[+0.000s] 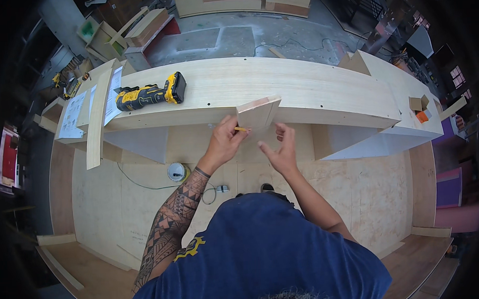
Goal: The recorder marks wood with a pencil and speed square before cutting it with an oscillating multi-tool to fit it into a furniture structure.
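Observation:
A small pale wooden board (pixel 258 114) is tilted up in front of me, by the near edge of the long wooden cabinet top (pixel 279 77). My left hand (pixel 226 143) is closed at the board's lower left corner. A yellow pencil (pixel 242 129) sticks out from its fingers and lies across the board's lower part. Just right of the board, my right hand (pixel 283 150) is open, thumb and fingers apart, with nothing in it. Whether its fingertips touch the board's edge is hard to make out.
A yellow-and-black cordless power tool (pixel 150 95) lies on the cabinet top beside paper sheets (pixel 73 114) and a wooden strip (pixel 98 120). At right sits a small open cardboard box (pixel 419 105). Below, a can (pixel 178 172) and a cable (pixel 140 185) are on the wooden base.

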Demonstrator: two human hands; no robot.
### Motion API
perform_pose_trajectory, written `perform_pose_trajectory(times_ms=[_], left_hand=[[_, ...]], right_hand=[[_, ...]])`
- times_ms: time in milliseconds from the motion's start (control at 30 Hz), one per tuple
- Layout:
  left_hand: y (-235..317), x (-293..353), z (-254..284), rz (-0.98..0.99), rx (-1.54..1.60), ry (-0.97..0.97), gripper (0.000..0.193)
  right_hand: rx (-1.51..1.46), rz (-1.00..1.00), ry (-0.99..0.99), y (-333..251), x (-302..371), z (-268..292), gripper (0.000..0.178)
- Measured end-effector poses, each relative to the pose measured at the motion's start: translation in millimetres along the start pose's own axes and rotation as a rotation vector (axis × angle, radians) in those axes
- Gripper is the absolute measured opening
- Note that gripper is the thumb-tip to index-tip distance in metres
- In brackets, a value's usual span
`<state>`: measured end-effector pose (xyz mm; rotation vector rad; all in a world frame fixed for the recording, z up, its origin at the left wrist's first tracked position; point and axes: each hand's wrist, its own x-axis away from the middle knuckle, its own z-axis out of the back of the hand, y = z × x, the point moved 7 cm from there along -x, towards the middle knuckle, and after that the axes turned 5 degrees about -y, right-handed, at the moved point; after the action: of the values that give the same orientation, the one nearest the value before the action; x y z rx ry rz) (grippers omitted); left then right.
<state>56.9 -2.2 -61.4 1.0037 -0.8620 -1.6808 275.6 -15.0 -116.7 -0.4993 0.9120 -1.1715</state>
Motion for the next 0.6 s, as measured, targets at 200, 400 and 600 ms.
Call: perform_pose_trajectory(times_ms=[200,400,600], left_hand=[[-40,4,9,0.093,0.002,-0.068,0.028],[-75,10,33,0.166,0.028,0.013,0.034],[-100,37,45,0.199,0.045,0.205,0.035]], right_hand=[[-0.096,0.325,-0.062,-99,-85,88,0.077],[0.144,0.646,-0.681,-127,-134,9,0.053],[0.170,0.763,-0.872,-141,-159,-39,0.038]])
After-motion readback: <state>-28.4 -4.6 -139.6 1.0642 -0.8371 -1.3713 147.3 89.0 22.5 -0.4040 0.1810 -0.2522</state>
